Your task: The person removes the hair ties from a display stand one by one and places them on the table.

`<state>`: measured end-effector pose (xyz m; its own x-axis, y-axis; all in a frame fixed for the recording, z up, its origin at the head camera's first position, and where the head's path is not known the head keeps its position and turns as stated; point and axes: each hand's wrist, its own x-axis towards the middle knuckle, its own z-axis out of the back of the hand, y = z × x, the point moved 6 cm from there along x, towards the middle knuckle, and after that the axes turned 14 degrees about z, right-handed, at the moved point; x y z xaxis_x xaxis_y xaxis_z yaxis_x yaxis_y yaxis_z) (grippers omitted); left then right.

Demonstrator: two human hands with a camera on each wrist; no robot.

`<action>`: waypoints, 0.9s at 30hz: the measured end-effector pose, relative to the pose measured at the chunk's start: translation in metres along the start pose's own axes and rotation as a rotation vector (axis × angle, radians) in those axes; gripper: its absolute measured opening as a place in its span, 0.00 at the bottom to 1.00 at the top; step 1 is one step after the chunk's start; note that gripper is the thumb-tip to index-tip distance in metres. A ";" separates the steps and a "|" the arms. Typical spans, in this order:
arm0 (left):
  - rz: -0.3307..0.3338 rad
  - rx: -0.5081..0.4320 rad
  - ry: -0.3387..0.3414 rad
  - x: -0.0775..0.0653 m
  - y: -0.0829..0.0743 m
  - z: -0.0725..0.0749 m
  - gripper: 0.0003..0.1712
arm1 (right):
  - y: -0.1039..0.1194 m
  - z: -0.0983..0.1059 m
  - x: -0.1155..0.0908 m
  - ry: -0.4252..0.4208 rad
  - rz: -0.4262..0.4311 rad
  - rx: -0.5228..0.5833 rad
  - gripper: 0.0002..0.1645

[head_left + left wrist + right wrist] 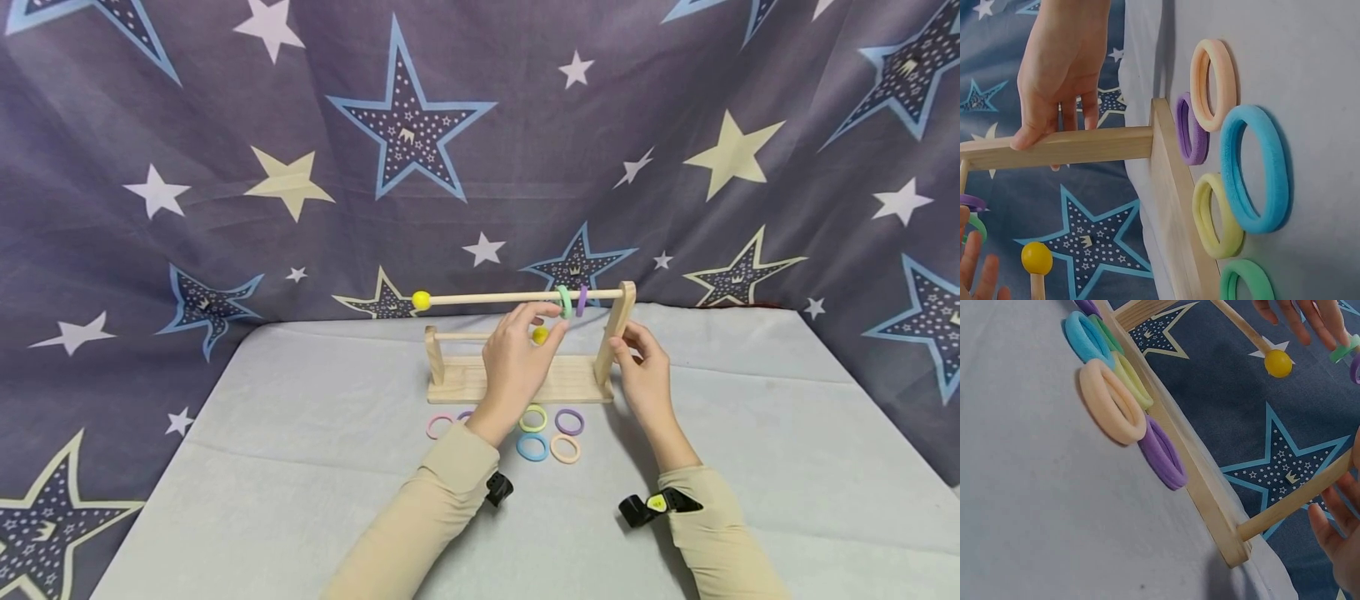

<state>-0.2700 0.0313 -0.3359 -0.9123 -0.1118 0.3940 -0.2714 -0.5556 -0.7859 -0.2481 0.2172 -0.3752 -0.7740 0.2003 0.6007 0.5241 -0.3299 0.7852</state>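
Observation:
A wooden stand [480,383] has two horizontal rods with yellow ball ends. My left hand [519,358] pinches a mint green hair tie [565,302] that hangs round the upper rod [495,297]. Just right of it a purple hair tie [582,301] circles the same rod. At the stand's right side, my right hand [647,375] grips the tall upright [1079,147], thumb on one face and fingers behind. The lower rod's yellow ball [1278,364] shows near the left fingers.
In front of the stand's base lie several hair ties on the pale cloth: blue [532,447], peach [566,449], yellow [533,418], purple [570,422] and pink [440,427]. A green hair tie [1246,281] lies there too. A star-patterned curtain [480,167] hangs behind.

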 end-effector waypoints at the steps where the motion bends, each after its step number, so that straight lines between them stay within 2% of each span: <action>1: 0.004 0.005 -0.003 0.000 0.000 0.000 0.10 | 0.000 0.000 0.000 0.000 0.000 0.000 0.20; 10: 0.029 0.028 -0.008 0.003 0.001 -0.003 0.10 | 0.000 0.000 0.000 -0.006 0.001 0.001 0.20; 27: 0.025 0.038 -0.026 0.003 0.002 -0.002 0.07 | 0.000 -0.001 0.001 -0.016 0.018 0.010 0.19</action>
<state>-0.2736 0.0314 -0.3377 -0.9102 -0.1465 0.3873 -0.2365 -0.5836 -0.7768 -0.2484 0.2166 -0.3746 -0.7583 0.2092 0.6174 0.5419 -0.3241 0.7754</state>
